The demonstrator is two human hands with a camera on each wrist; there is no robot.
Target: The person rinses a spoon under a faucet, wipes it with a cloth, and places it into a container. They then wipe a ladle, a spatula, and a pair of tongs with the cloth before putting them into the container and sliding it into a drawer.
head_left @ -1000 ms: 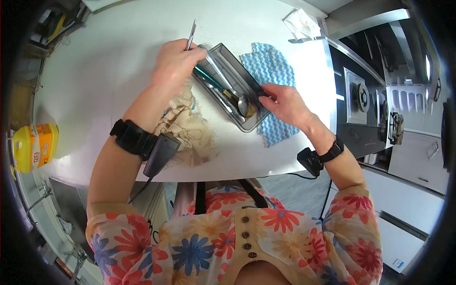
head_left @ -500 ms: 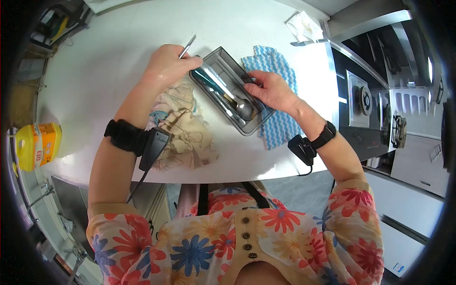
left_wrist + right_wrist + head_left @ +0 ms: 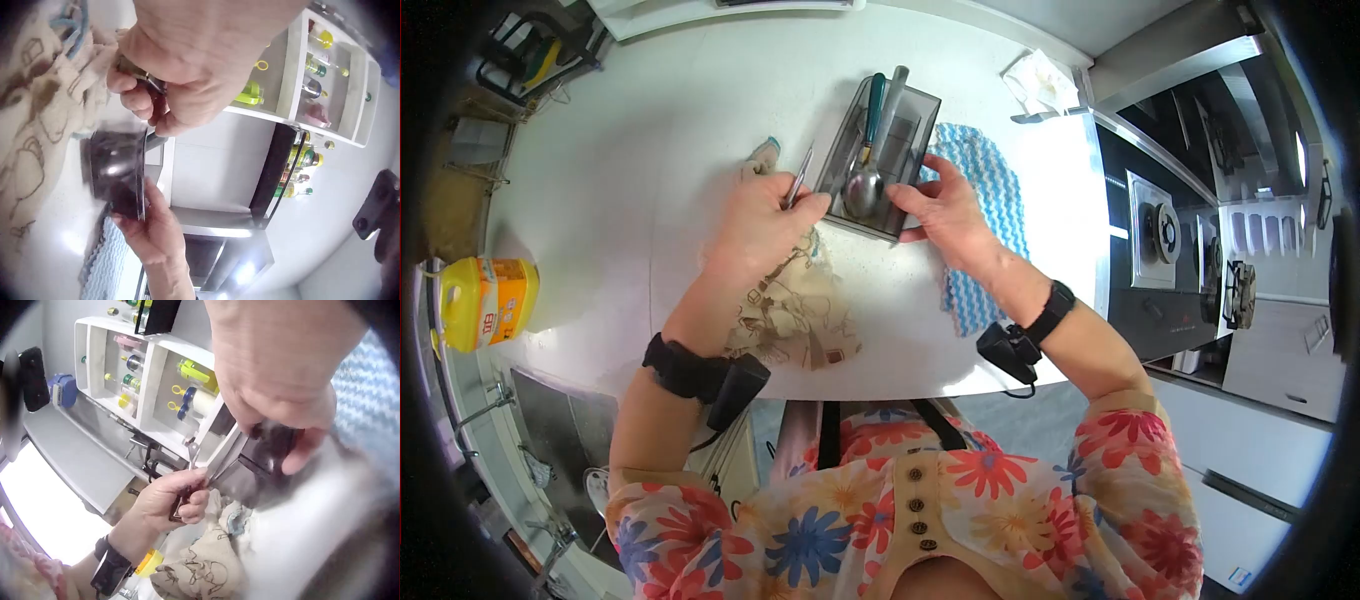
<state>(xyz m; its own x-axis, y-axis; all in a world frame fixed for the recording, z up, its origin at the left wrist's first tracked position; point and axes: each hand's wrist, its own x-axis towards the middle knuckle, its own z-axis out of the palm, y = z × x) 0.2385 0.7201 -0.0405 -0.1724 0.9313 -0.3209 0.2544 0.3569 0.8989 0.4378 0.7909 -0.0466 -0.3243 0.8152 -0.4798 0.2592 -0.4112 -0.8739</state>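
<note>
In the head view, a grey see-through cutlery tray (image 3: 925, 130) is between my two hands. Inside it lie a spoon with its metal bowl (image 3: 863, 192) at the near end, a green handle (image 3: 875, 105) and a grey handle (image 3: 894, 98), both reaching past the far rim. My right hand (image 3: 950, 215) grips the tray's near right side, thumb at the rim. Left of the tray, my left hand (image 3: 765, 220) holds a slim metal utensil (image 3: 799, 175) that points up and away; its lower part is hidden in the fingers. The right wrist view also shows this utensil's silver end (image 3: 193, 450).
A crumpled beige patterned cloth (image 3: 800, 310) lies under and below the left hand. Right of the tray is a blue-and-white striped cloth (image 3: 992, 235). A yellow jug (image 3: 485, 305) stands at the left, a white cloth (image 3: 1038, 82) at the back right, a stove (image 3: 1155, 215) beyond the right edge.
The tray has turned from a diagonal to point nearly straight away from me, and its contents have swung with it. Both hands have come nearer; the left still holds the metal utensil.
</note>
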